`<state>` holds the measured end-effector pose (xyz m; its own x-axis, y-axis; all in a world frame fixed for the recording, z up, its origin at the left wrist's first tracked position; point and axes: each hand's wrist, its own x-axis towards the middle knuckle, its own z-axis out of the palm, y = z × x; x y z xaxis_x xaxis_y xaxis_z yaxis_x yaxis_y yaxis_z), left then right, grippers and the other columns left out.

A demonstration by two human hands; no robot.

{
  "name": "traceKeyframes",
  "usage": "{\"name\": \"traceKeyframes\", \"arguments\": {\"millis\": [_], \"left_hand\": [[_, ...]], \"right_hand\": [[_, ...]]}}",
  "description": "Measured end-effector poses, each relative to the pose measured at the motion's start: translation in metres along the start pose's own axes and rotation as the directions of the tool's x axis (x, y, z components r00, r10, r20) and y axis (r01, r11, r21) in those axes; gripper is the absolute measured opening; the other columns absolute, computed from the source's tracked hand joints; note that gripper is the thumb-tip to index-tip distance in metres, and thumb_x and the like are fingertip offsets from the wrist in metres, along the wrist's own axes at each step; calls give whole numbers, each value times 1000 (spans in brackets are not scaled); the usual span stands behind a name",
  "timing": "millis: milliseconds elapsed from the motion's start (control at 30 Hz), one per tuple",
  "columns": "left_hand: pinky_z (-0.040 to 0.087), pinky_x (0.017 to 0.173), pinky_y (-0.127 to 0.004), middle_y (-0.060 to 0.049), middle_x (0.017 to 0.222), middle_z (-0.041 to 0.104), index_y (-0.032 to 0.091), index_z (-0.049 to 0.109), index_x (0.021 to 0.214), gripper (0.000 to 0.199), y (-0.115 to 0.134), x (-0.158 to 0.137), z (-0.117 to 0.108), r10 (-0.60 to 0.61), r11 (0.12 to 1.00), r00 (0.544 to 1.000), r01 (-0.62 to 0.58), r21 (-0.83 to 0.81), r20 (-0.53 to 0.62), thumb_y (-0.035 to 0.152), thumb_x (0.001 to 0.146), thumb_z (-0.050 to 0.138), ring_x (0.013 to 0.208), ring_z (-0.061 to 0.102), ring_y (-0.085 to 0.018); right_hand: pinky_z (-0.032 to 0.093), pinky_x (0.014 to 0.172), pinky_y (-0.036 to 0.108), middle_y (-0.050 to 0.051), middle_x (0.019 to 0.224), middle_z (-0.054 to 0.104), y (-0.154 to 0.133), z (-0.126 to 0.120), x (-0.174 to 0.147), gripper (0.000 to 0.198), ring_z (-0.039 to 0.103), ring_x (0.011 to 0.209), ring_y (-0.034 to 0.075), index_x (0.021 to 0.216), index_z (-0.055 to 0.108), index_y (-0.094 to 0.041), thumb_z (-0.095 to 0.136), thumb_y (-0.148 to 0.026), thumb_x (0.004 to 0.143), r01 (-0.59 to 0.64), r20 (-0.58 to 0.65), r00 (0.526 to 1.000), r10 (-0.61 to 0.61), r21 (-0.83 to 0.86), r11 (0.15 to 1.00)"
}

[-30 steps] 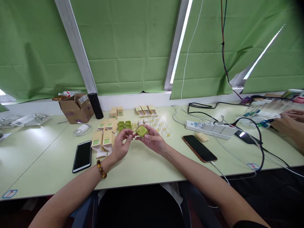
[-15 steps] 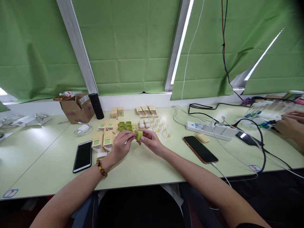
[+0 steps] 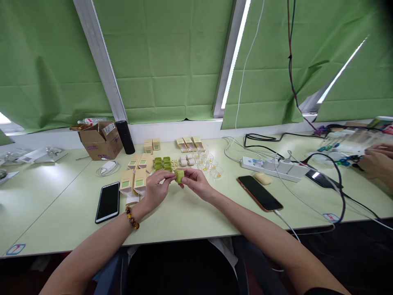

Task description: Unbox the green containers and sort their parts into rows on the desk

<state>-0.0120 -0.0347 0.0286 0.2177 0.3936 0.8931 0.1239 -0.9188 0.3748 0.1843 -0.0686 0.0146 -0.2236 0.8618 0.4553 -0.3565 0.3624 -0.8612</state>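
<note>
Between my two hands, above the table, is a small green block-shaped piece (image 3: 179,176) with rounded edges. My right hand (image 3: 196,183) grips it from the right, thumb on its front. The fingertips of my left hand (image 3: 158,186) pinch together at its left side; whether they also hold some tiny part cannot be made out. Just beyond the hands stand several open green cups (image 3: 162,163) in rows, several tiny yellowish squares (image 3: 174,162), several whitish rounded pieces (image 3: 187,160) and several clear cups (image 3: 208,163) with yellow inside.
Open cardboard boxes (image 3: 140,180) with green windows stand by my left hand, more (image 3: 190,143) at the back. Phones lie left (image 3: 107,203) and right (image 3: 259,193). A power strip (image 3: 273,169) with cables is at right. Another person's hand (image 3: 377,162) works at far right.
My hands and the green piece stay in almost the same place, with the piece turned very slightly. The view has shifted a little.
</note>
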Motion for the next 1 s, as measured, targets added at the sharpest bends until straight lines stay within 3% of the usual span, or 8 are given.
{"name": "traceKeyframes", "arguments": {"millis": [200, 467, 533, 633, 767, 833, 900, 1000], "left_hand": [[62, 65, -29, -5, 82, 79, 21, 82, 90, 9, -5, -2, 1, 16, 998, 1000, -15, -62, 20, 18, 93, 74, 72, 75, -17], [61, 68, -30, -5, 86, 79, 23, 81, 98, 15, -3, -5, 1, 159, 987, 986, -157, -36, 54, 11, 93, 72, 76, 74, -17], [60, 72, -31, -5, 88, 78, 24, 80, 108, 20, -1, -5, 2, 121, 993, 991, -121, -8, 47, 13, 93, 73, 77, 72, -16], [60, 80, -33, -5, 96, 76, 25, 69, 136, 46, 2, -7, 3, -4, 1000, 1000, 4, 0, 26, 18, 91, 78, 82, 70, -17], [59, 86, -35, -7, 106, 72, 22, 58, 143, 61, -1, -9, 1, -179, 979, 983, 181, -98, 28, 25, 87, 83, 94, 69, -20], [58, 88, -35, -9, 110, 71, 22, 59, 140, 56, -3, -8, 0, -259, 949, 964, 265, -172, 58, 28, 88, 81, 100, 69, -21], [57, 93, -36, -12, 118, 70, 22, 59, 140, 56, -4, -8, 1, -317, 899, 939, 343, -273, 135, 31, 89, 81, 110, 68, -23], [55, 103, -40, -15, 131, 68, 22, 61, 140, 58, -4, -8, 4, -344, 811, 889, 443, -383, 301, 33, 87, 83, 123, 66, -27]], "right_hand": [[50, 67, 31, 4, 86, 70, -4, -3, 0, 34, 59, 69, 14, 109, 77, -18, 86, -41, 85, -34, 15, 999, 35, -46, 998], [52, 68, 32, 7, 93, 73, -1, -3, -1, 36, 60, 73, 16, 110, 77, -18, 85, -42, 85, -97, 69, 993, 95, 27, 995], [54, 72, 33, 8, 97, 74, -1, -1, 0, 39, 63, 78, 18, 114, 76, -18, 86, -42, 84, -93, 64, 994, 88, 83, 992], [57, 81, 35, 9, 105, 74, -1, 1, 1, 47, 67, 89, 19, 123, 71, -20, 87, -39, 83, -63, 40, 997, 60, 96, 993], [60, 91, 41, 10, 115, 72, -1, -1, -1, 49, 70, 101, 23, 127, 65, -24, 86, -34, 83, 87, -58, 994, -97, -161, 983], [59, 95, 45, 12, 122, 69, -2, -4, -4, 41, 67, 113, 26, 123, 65, -25, 81, -29, 86, 239, -61, 953, -297, -453, 859], [59, 98, 49, 13, 124, 66, -1, -7, -6, 31, 64, 120, 29, 121, 66, -26, 73, -22, 91, 399, 68, 863, -500, -699, 594], [60, 94, 50, 14, 120, 63, 0, -9, -8, 32, 65, 116, 29, 122, 65, -26, 61, -13, 93, 537, 285, 728, -624, -803, 260]]}}
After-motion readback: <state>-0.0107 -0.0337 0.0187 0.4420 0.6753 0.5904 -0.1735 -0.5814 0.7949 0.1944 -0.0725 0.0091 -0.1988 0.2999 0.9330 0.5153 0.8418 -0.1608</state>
